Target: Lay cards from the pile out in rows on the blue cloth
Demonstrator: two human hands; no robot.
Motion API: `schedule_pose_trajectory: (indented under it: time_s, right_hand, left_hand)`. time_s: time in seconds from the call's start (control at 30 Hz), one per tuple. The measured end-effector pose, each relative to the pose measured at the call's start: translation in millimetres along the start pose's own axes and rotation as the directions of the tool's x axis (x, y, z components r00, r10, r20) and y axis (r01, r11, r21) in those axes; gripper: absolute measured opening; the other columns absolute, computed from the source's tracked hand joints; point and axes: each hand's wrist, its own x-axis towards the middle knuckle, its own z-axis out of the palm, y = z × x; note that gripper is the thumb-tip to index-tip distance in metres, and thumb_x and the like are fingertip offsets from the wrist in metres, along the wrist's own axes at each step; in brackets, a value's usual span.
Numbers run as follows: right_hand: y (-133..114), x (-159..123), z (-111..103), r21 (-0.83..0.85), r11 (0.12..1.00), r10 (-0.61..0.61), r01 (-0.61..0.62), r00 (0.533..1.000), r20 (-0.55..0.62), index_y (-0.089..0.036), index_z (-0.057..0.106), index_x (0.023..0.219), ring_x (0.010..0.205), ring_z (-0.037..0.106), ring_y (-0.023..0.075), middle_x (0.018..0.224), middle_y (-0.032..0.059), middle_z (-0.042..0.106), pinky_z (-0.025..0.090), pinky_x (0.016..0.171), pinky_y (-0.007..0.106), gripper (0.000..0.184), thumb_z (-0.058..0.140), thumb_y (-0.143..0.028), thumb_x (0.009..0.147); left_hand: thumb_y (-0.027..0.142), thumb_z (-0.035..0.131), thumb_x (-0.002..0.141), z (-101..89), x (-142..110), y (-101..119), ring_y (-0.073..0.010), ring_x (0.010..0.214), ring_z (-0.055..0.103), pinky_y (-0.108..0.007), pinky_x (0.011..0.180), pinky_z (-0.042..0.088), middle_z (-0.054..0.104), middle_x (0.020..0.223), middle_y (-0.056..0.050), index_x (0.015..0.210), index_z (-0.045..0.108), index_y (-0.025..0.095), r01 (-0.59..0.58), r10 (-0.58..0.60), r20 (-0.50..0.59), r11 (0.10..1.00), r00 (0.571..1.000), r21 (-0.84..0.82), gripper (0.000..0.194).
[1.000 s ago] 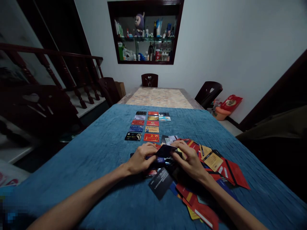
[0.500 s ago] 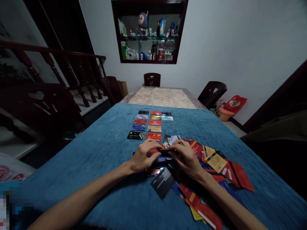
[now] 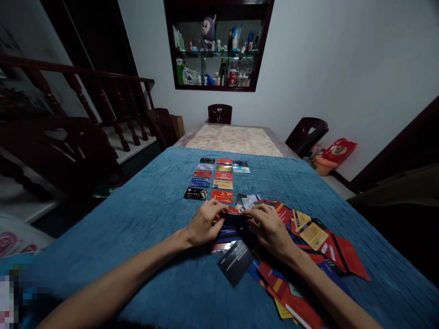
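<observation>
one dark card [image 3: 236,219], pinched between left hand [image 3: 205,223] and right hand [image 3: 274,228]; twelve cards [image 3: 222,184] in three columns toward desk's [image 3: 154,201] far edge.

Dim light over a plain pale wall [image 3: 336,55], a dark-framed display cabinet [image 3: 255,84] set into it on the far side, dark wooden banister [image 3: 103,75] running along the left, carved-back chair [image 3: 220,114] at the table's far end [image 3: 236,137], pale floor [image 3: 338,185] at right
</observation>
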Motion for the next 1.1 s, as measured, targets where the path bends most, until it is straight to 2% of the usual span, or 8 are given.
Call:
schedule_pose_trajectory:
  time_s: [0.1,0.27,0.43,0.67,0.87,1.1]
  right_hand:
    - [1,-2,2,-0.036,0.999,-0.009,0.01,1.0,0.025,-0.023,0.062,0.117,0.087,0.058,0.0216,0.09,0.0071,0.068,0.044,0.08,0.039,0.027,0.045,-0.019,0.096]
    - [0,-6,7,-0.064,0.998,0.001,0.004,0.997,0.078,-0.023,0.058,0.121,0.09,0.057,0.0237,0.099,0.008,0.071,0.042,0.08,0.04,0.029,0.049,-0.016,0.094]
    - [0,-7,8,-0.065,0.998,0.023,-0.017,0.995,0.097,-0.023,0.053,0.127,0.091,0.058,0.0246,0.106,0.0096,0.07,0.041,0.081,0.041,0.035,0.05,-0.015,0.093]
    - [-1,-6,10,-0.122,0.993,0.019,-0.007,0.995,0.099,-0.021,0.048,0.131,0.094,0.057,0.0264,0.106,0.01,0.068,0.04,0.082,0.041,0.044,0.056,-0.015,0.089]
    - [-1,-4,11,-0.18,0.983,-0.02,0.028,0.999,0.044,-0.019,0.047,0.13,0.097,0.056,0.0265,0.106,0.0111,0.065,0.04,0.084,0.041,0.042,0.056,-0.018,0.089]
    - [-3,2,12,-0.26,0.962,-0.085,0.078,0.996,-0.013,-0.017,0.051,0.126,0.092,0.058,0.0242,0.102,0.01,0.066,0.039,0.085,0.04,0.038,0.054,-0.016,0.088]
  left_hand:
    - [0.008,0.05,0.082,-0.5,0,1,-0.0199,0.091,0.056,-0.035,0.084,0.047,0.064,0.097,-0.007,0.108,0.059,0.016,-0.034,0.031,0.05,0.998,0.998,0.058,0.029]
    - [0.007,0.049,0.082,-1.2,0,2,-0.0209,0.092,0.055,-0.035,0.083,0.045,0.064,0.097,-0.007,0.11,0.059,0.017,-0.078,0.069,0.091,0.991,0.993,0.11,0.032]
    - [0.006,0.05,0.08,1.6,-2,0,-0.0214,0.09,0.054,-0.034,0.082,0.044,0.063,0.096,-0.006,0.117,0.056,0.018,-0.066,0.048,0.119,0.986,0.992,0.155,0.039]
    - [0.006,0.048,0.083,2.1,-3,-3,-0.021,0.089,0.056,-0.036,0.083,0.045,0.065,0.099,-0.007,0.112,0.056,0.017,-0.032,0.028,0.047,0.996,0.999,0.079,0.032]
    - [0.006,0.05,0.082,1.2,-3,-5,-0.0211,0.094,0.057,-0.037,0.087,0.047,0.065,0.103,-0.006,0.112,0.057,0.019,0.016,-0.016,0.012,1.0,1.0,0.026,0.033]
    - [0.004,0.051,0.081,0.0,-2,-6,-0.0202,0.097,0.059,-0.036,0.09,0.047,0.066,0.105,-0.005,0.113,0.056,0.02,0.046,-0.046,-0.01,0.999,0.999,-0.015,0.036]
